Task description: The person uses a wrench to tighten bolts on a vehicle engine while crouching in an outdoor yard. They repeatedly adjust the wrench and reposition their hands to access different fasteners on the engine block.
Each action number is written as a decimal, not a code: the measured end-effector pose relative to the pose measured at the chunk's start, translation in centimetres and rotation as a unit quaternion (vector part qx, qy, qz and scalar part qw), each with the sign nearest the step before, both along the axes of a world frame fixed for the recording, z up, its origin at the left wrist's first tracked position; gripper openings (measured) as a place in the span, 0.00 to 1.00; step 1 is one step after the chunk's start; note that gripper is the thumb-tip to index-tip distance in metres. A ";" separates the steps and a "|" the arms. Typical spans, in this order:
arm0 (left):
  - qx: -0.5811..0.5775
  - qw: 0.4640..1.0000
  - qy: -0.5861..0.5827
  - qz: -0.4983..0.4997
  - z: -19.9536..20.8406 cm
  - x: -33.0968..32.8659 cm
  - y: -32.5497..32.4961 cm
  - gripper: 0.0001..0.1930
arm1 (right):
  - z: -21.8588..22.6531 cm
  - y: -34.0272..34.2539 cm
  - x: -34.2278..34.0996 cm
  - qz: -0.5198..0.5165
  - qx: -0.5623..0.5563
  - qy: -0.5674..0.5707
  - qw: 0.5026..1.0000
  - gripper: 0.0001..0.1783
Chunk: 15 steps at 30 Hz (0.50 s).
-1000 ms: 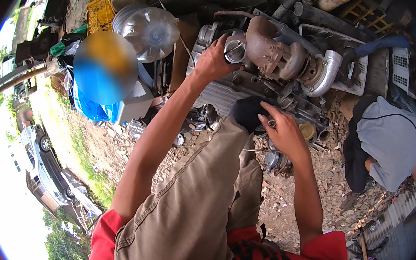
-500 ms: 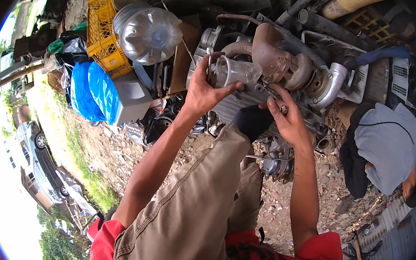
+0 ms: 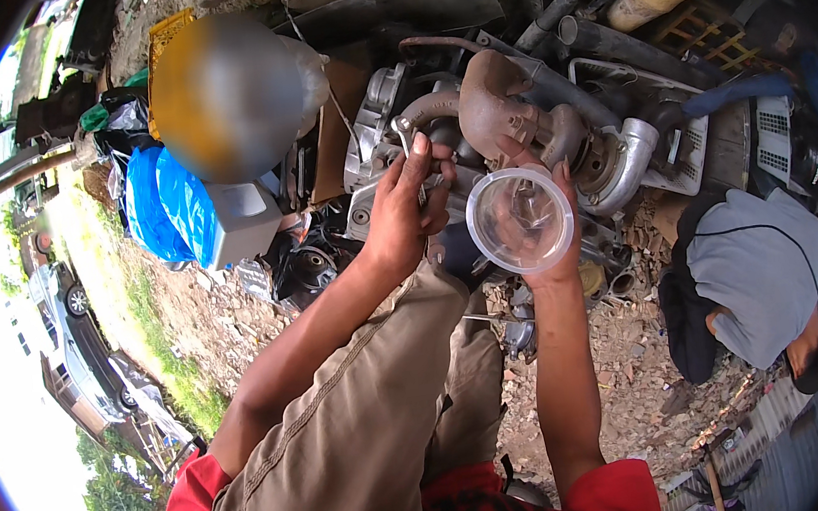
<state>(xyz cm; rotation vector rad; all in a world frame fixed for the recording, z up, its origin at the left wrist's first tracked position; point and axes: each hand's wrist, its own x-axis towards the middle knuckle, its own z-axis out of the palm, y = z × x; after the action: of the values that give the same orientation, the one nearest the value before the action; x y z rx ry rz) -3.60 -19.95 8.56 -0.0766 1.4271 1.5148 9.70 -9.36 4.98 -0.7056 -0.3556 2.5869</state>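
My left hand (image 3: pixel 405 212) is closed around a silver wrench (image 3: pixel 404 136), whose end sticks up past the thumb. In my right hand (image 3: pixel 564 265) sits a clear plastic cup (image 3: pixel 522 221), tilted so its round mouth faces up toward me. Some small dark pieces show at the bottom of the cup, too unclear to name. Just beyond both hands lies a rusty turbocharger (image 3: pixel 570 136) with a silver housing, beside a grey metal engine (image 3: pixel 377 126). My right fingertips are in front of the turbocharger; whether they touch it I cannot tell.
A white-grey container (image 3: pixel 246 222) with blue plastic bags (image 3: pixel 153 206) stands at the left. Pipes (image 3: pixel 591 1) and a yellow crate (image 3: pixel 708 35) lie at the far right. A person in a grey shirt (image 3: pixel 755 271) crouches at the right. Rubble covers the ground (image 3: pixel 628 382).
The plastic cup has passed from my left hand to my right hand and tipped toward me. My left hand keeps the wrench. The view has shifted slightly.
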 end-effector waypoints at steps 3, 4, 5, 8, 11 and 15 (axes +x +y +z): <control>-0.042 0.978 -0.181 -0.098 -1.6 -0.1 0.0 0.32 | -2.2 1.8 1.8 0.037 0.014 0.089 0.995 0.39; -0.045 0.963 -0.226 -0.140 -1.5 0.0 0.1 0.32 | -1.7 2.0 1.7 0.041 0.038 0.035 0.998 0.37; -0.054 0.966 -0.209 -0.144 -1.4 0.7 0.5 0.31 | -1.2 1.6 1.3 0.028 0.080 -0.015 0.996 0.36; -0.034 0.973 -0.184 -0.135 -0.6 3.1 2.8 0.30 | -1.5 1.7 1.1 0.002 0.156 -0.088 0.984 0.26; -0.014 0.971 -0.212 -0.111 -0.6 3.3 4.5 0.28 | -2.6 3.9 0.7 -0.011 0.501 -0.137 0.854 0.22; 0.019 0.988 -0.129 -0.080 -2.4 4.0 3.2 0.22 | -0.7 4.6 0.7 -0.002 0.573 -0.170 0.802 0.15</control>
<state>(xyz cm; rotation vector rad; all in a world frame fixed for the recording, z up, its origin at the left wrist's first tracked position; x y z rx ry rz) 0.39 -16.75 6.12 -0.1276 1.1688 1.3476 10.41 -4.80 4.25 -0.6353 -1.7888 1.6758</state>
